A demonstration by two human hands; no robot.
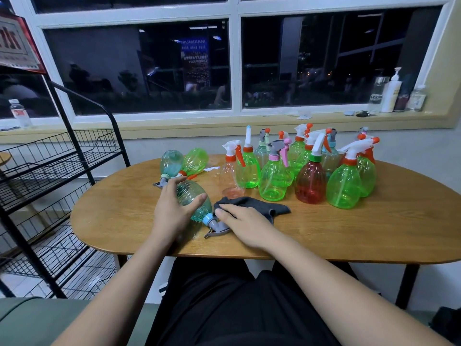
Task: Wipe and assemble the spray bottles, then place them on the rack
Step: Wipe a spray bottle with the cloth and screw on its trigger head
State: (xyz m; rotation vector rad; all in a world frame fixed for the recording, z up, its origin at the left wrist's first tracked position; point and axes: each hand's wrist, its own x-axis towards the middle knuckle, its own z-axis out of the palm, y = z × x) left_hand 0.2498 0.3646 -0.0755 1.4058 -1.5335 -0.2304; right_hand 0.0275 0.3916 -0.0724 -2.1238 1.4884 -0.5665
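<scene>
A wide white-framed window (234, 71) shows darkness outside. On its cream sill (174, 126) a small water bottle (20, 113) stands far left; far right stand a white pump bottle (391, 93) and a small clear bottle (419, 98), near dark keys (363, 114). A red-edged sign (15, 43) hangs top left. The oval wooden surface (349, 228) stands on dark legs.

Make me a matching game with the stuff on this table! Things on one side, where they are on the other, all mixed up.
Things:
1. teal bottle
2. grey cloth
3. red bottle
4. black rack

Places:
A. beside the table, on the left
B. lying on its side, gripped by the left hand
C. standing upright among green bottles
D. partly under the right hand

Pairs: 1-B, 2-D, 3-C, 4-A
</scene>
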